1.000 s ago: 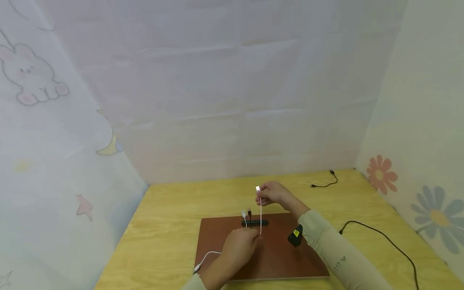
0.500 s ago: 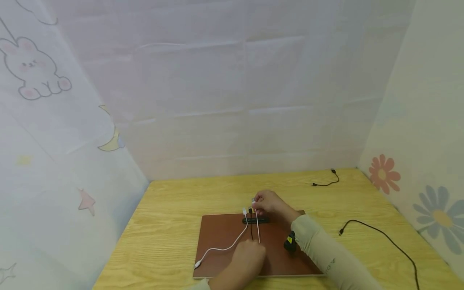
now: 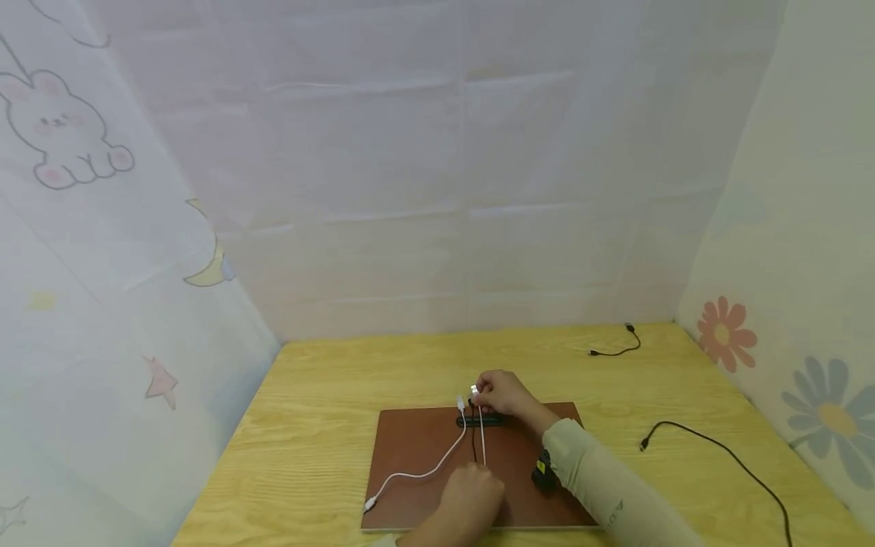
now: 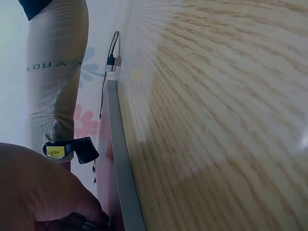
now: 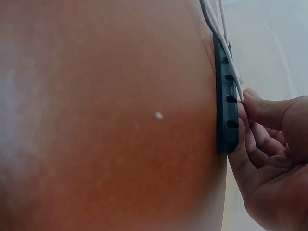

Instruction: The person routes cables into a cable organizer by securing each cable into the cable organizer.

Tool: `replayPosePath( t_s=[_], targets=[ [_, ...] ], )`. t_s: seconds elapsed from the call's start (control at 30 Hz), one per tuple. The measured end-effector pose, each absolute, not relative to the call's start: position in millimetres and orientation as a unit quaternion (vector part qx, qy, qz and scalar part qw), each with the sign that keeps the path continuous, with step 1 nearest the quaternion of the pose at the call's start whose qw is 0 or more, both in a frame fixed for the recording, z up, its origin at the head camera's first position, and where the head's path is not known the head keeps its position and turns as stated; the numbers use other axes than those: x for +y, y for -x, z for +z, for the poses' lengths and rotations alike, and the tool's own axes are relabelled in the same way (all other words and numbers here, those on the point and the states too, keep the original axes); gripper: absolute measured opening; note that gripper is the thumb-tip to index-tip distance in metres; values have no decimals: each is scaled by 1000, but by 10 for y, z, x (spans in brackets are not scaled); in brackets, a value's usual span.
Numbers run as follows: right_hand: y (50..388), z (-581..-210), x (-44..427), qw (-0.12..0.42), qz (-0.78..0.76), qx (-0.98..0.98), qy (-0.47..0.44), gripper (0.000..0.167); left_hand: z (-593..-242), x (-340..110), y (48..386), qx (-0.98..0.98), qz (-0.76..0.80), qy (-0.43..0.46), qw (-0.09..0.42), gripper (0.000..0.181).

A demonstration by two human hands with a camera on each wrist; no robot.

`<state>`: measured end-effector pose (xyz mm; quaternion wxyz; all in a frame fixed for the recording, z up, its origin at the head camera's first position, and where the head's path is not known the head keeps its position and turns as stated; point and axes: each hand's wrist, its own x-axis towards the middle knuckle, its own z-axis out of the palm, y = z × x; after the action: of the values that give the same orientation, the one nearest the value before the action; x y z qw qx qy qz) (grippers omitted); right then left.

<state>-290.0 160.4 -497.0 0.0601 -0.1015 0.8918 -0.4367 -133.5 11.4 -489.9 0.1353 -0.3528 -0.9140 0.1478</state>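
My right hand (image 3: 504,393) pinches a white USB cable (image 3: 482,437) just below its metal plug, above the far edge of a brown board (image 3: 403,433). The cable runs straight down to my left hand (image 3: 470,497), whose curled fingers hold its lower part over the board. A black cable clip strip (image 5: 227,115) with a row of notches lies along the board's far edge; the right thumb and fingers are close beside it. Another white cable (image 3: 431,472) and a black cable (image 3: 473,433) run from the strip's left part. The left fingertips are mostly hidden in the left wrist view.
A short black USB cable (image 3: 618,352) lies at the table's back right. A longer black cable (image 3: 724,448) curves along the right side. The wooden table (image 3: 307,425) meets patterned cloth walls. A black device with a yellow label (image 3: 544,472) sits at the right wrist.
My right hand has come down and left with the white plug, toward the clip strip. My left hand has moved right and nearer the board's front, uncovering the other white cable.
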Motion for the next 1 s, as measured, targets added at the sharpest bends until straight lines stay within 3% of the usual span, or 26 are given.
replayPosePath(
  t_s=[0.1, 0.37, 0.77, 1.0],
  targets=[
    [2891, -5003, 1601, 56, -432, 894, 99, 14, -4951, 117, 1323, -908, 159, 352, 161, 16],
    [2888, -5019, 1585, 48, -407, 908, 91, 14, -4960, 165, 1280, -902, 193, 352, 158, 17],
    [2815, -5067, 1563, 25, -373, 922, 99, 13, -4868, 204, 1254, -920, 170, 352, 31, 15],
    [2810, -5048, 1558, 17, -342, 936, 85, 14, -4855, 195, 1272, -911, 170, 370, 65, 16]
  ],
)
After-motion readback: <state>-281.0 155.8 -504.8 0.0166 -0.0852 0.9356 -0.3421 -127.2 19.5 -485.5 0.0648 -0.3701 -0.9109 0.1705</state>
